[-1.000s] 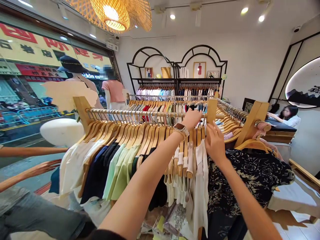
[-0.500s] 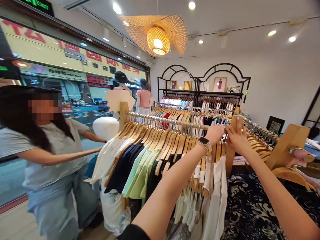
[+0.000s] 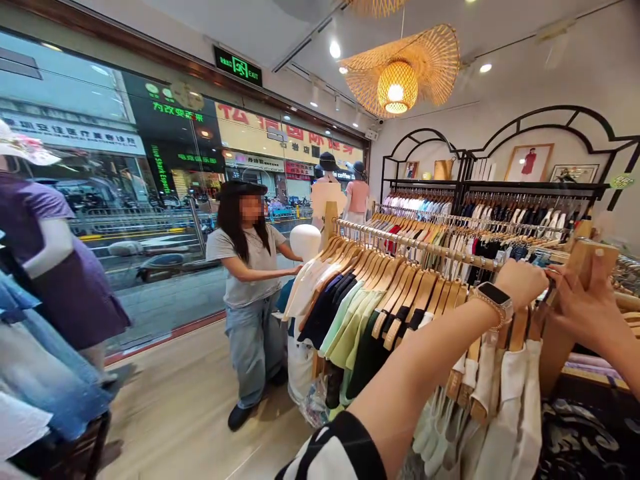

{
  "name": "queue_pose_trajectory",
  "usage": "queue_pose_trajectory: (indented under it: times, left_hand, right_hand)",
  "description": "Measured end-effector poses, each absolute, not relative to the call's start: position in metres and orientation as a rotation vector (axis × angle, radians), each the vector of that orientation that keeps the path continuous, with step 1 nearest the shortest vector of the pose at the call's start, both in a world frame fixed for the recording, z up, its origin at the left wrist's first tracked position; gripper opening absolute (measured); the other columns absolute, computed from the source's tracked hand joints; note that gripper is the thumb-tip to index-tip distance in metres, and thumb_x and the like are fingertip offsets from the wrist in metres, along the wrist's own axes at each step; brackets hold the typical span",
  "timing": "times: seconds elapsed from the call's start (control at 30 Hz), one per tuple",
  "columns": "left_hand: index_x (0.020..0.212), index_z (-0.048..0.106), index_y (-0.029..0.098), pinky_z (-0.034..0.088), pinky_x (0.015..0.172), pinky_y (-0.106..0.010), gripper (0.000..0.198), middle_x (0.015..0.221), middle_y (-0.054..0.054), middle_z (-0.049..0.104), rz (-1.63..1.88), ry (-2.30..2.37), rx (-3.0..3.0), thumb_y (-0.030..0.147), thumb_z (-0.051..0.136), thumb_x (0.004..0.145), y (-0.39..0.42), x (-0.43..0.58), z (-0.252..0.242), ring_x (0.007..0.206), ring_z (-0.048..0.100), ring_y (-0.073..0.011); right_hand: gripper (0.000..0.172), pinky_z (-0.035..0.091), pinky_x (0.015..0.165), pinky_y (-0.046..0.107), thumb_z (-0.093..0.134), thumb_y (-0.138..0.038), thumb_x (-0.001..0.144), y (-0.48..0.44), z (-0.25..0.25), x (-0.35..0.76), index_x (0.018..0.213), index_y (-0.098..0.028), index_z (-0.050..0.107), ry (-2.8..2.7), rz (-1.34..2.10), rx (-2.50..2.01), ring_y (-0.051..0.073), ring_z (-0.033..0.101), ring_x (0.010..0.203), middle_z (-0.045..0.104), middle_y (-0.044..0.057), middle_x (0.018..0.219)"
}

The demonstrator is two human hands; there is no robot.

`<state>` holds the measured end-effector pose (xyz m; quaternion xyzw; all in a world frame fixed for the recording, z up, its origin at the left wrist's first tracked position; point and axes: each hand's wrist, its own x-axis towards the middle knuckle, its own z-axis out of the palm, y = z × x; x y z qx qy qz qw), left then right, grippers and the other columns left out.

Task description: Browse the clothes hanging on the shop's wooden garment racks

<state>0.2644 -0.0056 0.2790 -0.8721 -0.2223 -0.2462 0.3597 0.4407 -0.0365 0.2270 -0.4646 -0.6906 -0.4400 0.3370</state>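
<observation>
along the wooden-hanger clothes rail point(image 3: 425, 244), from the head camera, the left hand point(image 3: 521, 283) sits high on the rail, its fingers curled together over the hanger hooks, with a smartwatch point(image 3: 493, 302) on the wrist and a black-and-white striped sleeve point(image 3: 335, 450) at the bottom edge. the right hand point(image 3: 583, 313) is just beside it at the right edge of the view, fingers reaching left toward the hooks and thumb raised apart from them. whether either hand pinches a hook, i cannot tell. the wooden hangers point(image 3: 405, 300) hang in a tight row under both hands, with cream camisoles point(image 3: 510, 407) below them and a wooden upright point(image 3: 585, 257) just behind the right hand.

compared with the frame half a second earlier, the view has swung left and the hands sit further right in it. the dark floral garment point(image 3: 585, 433) has shrunk to the lower right corner. a co-worker point(image 3: 249, 293), large at the left edge before, now stands whole and further off at the far end of the rail, one hand on the pale garments point(image 3: 305, 290) beside a white mannequin torso point(image 3: 305, 241). a mannequin in a purple dress point(image 3: 53, 267) has come into view at the left, above blue denim clothes point(image 3: 35, 360).
</observation>
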Motion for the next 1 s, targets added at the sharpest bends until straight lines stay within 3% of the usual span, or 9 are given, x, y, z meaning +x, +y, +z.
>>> queue_pose_trajectory:
  times: [0.1, 0.23, 0.43, 0.57, 0.73, 1.0]
  left_hand:
    - [0.116, 0.069, 0.004, 0.051, 0.082, -0.036, 0.034, 0.104, -0.021, 0.074, -0.714, -0.644, -2.368, 0.006, 0.039, 0.101, -0.008, 0.261, 0.28, 0.101, 0.071, -0.0256]
    - [0.12, 0.065, 0.004, 0.048, 0.086, -0.037, 0.035, 0.111, -0.022, 0.072, -0.731, -0.632, -2.366, 0.007, 0.035, 0.102, -0.011, 0.256, 0.278, 0.108, 0.068, -0.0255]
    - [0.124, 0.059, 0.006, 0.046, 0.09, -0.036, 0.033, 0.116, -0.02, 0.07, -0.752, -0.679, -2.389, 0.011, 0.033, 0.105, -0.014, 0.255, 0.275, 0.116, 0.064, -0.0237]
    - [0.128, 0.055, 0.004, 0.045, 0.091, -0.035, 0.031, 0.12, -0.021, 0.068, -0.71, -0.713, -2.407, 0.012, 0.038, 0.104, -0.016, 0.253, 0.28, 0.119, 0.063, -0.0237]
    - [0.125, 0.056, 0.006, 0.045, 0.092, -0.037, 0.029, 0.118, -0.02, 0.07, -0.667, -0.657, -2.471, 0.019, 0.055, 0.1, -0.013, 0.25, 0.285, 0.116, 0.064, -0.0245]
    - [0.119, 0.06, 0.01, 0.044, 0.093, -0.04, 0.027, 0.109, -0.015, 0.072, -0.715, -0.655, -2.49, 0.023, 0.062, 0.096, -0.006, 0.252, 0.282, 0.107, 0.069, -0.0248]
  right_hand:
    - [0.079, 0.014, 0.112, 0.08, 0.023, -0.065, 0.092, -0.039, 0.228, 0.439, 0.154, -0.018, 0.038, -1.831, -1.2, -1.155, 0.05, -0.002, 0.154, 0.055, 0.026, 0.14]
    - [0.075, 0.013, 0.113, 0.081, 0.035, -0.056, 0.092, -0.043, 0.23, 0.435, 0.159, -0.022, 0.03, -1.84, -1.173, -1.156, 0.047, -0.001, 0.155, 0.052, 0.022, 0.145]
    - [0.061, 0.014, 0.121, 0.069, 0.043, -0.034, 0.09, -0.054, 0.234, 0.427, 0.147, -0.014, 0.045, -1.835, -1.261, -1.38, 0.046, 0.002, 0.154, 0.051, 0.019, 0.148]
    - [0.06, 0.018, 0.121, 0.07, 0.046, -0.032, 0.091, -0.058, 0.236, 0.425, 0.147, -0.011, 0.042, -1.83, -1.314, -1.485, 0.045, -0.002, 0.154, 0.048, 0.017, 0.151]
    - [0.063, 0.022, 0.119, 0.072, 0.049, -0.031, 0.09, -0.06, 0.237, 0.423, 0.15, -0.013, 0.04, -1.838, -1.315, -1.52, 0.045, 0.003, 0.154, 0.047, 0.016, 0.152]
    - [0.065, 0.023, 0.12, 0.07, 0.052, -0.029, 0.087, -0.062, 0.239, 0.422, 0.148, -0.012, 0.04, -1.862, -1.305, -1.515, 0.043, -0.002, 0.155, 0.049, 0.017, 0.15]
